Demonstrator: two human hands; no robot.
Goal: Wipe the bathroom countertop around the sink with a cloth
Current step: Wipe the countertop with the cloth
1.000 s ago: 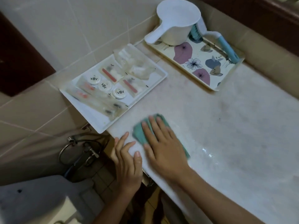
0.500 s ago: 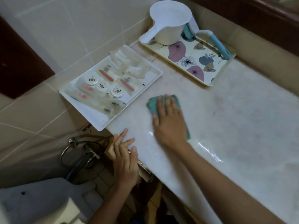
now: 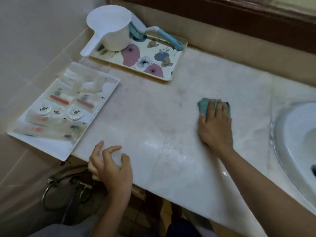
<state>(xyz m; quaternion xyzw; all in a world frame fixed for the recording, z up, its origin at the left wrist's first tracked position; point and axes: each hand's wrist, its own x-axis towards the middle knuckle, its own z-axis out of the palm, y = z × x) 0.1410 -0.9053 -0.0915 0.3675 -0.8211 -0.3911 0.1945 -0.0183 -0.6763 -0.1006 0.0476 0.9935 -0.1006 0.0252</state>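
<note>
A pale marble countertop (image 3: 153,117) runs from the left wall to a white sink (image 3: 297,134) at the right edge. My right hand (image 3: 214,127) lies flat on a teal cloth (image 3: 204,105), pressing it onto the counter a little left of the sink. Most of the cloth is hidden under the palm and fingers. My left hand (image 3: 111,168) rests at the counter's front left corner, fingers curled and apart, holding nothing. A wet streak (image 3: 171,149) glistens on the counter between the two hands.
A white tray (image 3: 42,144) of wrapped toiletries sits at the left end, overhanging the counter edge. A floral tray (image 3: 153,55) at the back holds a white scoop (image 3: 111,31) and a blue-handled brush (image 3: 169,37). Below the counter hang a hose and metal fittings (image 3: 68,185).
My right hand has slid the cloth to the right across the counter, toward the sink, which has come into view. My left hand stays at the front corner, its fingers more curled.
</note>
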